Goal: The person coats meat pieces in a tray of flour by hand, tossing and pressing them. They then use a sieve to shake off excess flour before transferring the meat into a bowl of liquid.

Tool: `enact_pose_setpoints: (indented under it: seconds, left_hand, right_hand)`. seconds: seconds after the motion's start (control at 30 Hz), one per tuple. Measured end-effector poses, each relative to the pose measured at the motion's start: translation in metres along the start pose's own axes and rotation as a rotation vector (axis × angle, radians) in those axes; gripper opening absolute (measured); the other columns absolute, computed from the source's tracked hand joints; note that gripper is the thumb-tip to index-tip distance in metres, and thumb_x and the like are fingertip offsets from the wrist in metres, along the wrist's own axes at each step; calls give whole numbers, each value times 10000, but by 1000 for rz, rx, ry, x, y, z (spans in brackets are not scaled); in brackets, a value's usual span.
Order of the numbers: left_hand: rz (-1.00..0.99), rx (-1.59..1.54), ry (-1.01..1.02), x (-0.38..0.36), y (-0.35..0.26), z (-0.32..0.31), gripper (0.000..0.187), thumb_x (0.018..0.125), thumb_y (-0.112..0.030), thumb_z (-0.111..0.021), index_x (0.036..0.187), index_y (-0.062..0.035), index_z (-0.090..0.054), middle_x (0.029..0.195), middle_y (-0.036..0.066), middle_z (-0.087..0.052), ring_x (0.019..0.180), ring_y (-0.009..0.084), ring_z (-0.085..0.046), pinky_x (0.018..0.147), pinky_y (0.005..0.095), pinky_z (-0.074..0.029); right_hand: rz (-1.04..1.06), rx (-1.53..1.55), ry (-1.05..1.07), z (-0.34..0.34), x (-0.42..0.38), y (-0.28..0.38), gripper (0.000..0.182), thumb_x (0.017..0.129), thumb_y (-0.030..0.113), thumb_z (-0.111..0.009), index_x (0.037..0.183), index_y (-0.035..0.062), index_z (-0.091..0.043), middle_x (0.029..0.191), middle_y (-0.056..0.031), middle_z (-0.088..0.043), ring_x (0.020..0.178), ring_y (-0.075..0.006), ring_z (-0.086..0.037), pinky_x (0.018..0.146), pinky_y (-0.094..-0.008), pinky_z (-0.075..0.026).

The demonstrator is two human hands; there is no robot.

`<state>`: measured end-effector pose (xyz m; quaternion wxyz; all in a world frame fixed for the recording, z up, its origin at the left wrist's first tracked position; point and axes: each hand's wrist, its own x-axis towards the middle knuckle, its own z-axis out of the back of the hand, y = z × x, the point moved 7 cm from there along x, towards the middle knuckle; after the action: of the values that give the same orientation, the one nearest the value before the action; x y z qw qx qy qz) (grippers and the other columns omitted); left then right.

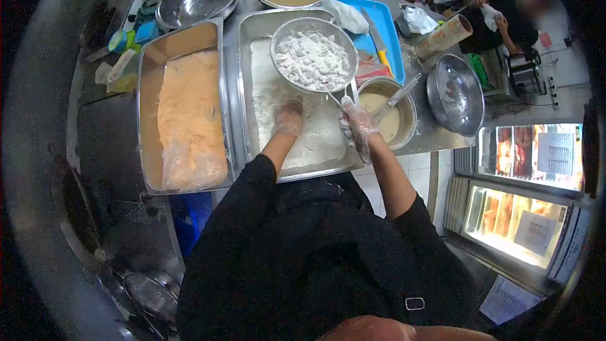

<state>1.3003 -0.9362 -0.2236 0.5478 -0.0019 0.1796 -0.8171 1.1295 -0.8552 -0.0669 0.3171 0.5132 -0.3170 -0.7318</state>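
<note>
"what's leftmost in reach?"
"the left hand, in white powder in a metal tray; fingers buried, so i can't tell what they grip. forearm slants forward."
"then the strainer?"
"above the tray, heaped with coated pieces. likely front-heavy, pieces soft; best held by its handle."
"and the right hand?"
"gloved, closed round that handle, forearm angled inward."

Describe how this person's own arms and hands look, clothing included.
Plain black sleeves end partway along the forearms, which are bare beyond them. The right hand wears a thin, see-through plastic glove, wrinkled and smeared with white powder; the left hand seems to wear a similar one.
</note>
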Motion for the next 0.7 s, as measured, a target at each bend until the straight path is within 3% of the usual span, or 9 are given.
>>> enact_pose_setpoints:
  seconds: [0.03, 0.1, 0.17, 0.27, 0.33, 0.47, 0.53, 0.63, 0.7]
  left_hand:
    - [-24, 1, 13, 8, -3, 3, 340, 940, -209, -464, 1191, -49, -629, 1237, 160, -627, 1140, 312, -604, 963, 454, -474]
    - [-72, 6, 37, 21, -11, 19, 311, 932, -178, -460, 1142, -57, -655, 1172, 173, -655, 1082, 327, -631, 921, 444, -500]
    - [-179, 0, -112, 28, -5, 4, 290, 932, -192, -456, 1083, -76, -675, 1067, 181, -683, 999, 337, -656, 868, 454, -517]
    - [-179, -15, -90, 16, 5, 10, 262, 917, -211, -499, 1057, -90, -684, 1045, 173, -689, 973, 340, -660, 855, 452, -521]
    - [-73, -96, -3, -4, 5, 50, 242, 899, -247, -559, 1027, -91, -693, 1013, 169, -695, 948, 348, -663, 837, 445, -527]
    - [-267, -254, 108, -56, -37, 191, 273, 809, -309, -710, 981, -97, -718, 993, 153, -704, 915, 337, -668, 818, 419, -530]
    - [-228, -265, 15, -45, -40, 224, 309, 764, -322, -772, 973, -98, -730, 993, 148, -707, 904, 324, -671, 821, 405, -530]
    - [-338, -543, -391, -29, -28, 252, 330, 748, -285, -786, 1002, -86, -720, 1009, 160, -692, 929, 308, -659, 856, 382, -518]
    - [-316, -373, -470, -36, -20, 260, 357, 769, -322, -775, 1024, -81, -712, 1021, 151, -690, 962, 312, -650, 860, 400, -513]
  right_hand:
    - [85, -70, -37, 1, 5, -1, 461, 953, 584, -475, 802, 154, -549, 575, 32, -431, 438, -130, -381, 406, -315, -317]
    - [3, -29, 27, -5, 10, -13, 476, 953, 595, -470, 771, 158, -519, 556, 34, -416, 424, -109, -372, 376, -291, -306]
    - [-145, 123, 97, -16, 9, -20, 482, 950, 600, -472, 768, 155, -508, 546, 35, -408, 417, -102, -366, 362, -285, -301]
    - [-3, 37, 124, -19, 33, -44, 493, 943, 614, -476, 792, 145, -511, 558, 34, -411, 412, -104, -361, 357, -288, -296]
    - [-8, 15, 110, -19, 36, -50, 495, 944, 612, -470, 810, 138, -520, 563, 24, -416, 412, -113, -367, 358, -294, -300]
    - [-85, -25, 93, -19, 33, -55, 497, 947, 604, -460, 833, 127, -543, 569, 4, -434, 421, -130, -398, 367, -308, -317]
    - [-125, -2, 136, -21, 11, -38, 502, 950, 600, -453, 837, 121, -556, 572, -5, -447, 431, -135, -421, 376, -313, -336]
    - [-125, -93, 146, -24, -20, -23, 502, 953, 583, -462, 812, 112, -561, 575, -6, -466, 445, -132, -445, 393, -313, -369]
    - [-59, -131, 138, -33, 3, -62, 494, 956, 577, -469, 801, 118, -567, 581, 6, -476, 446, -127, -439, 391, -307, -349]
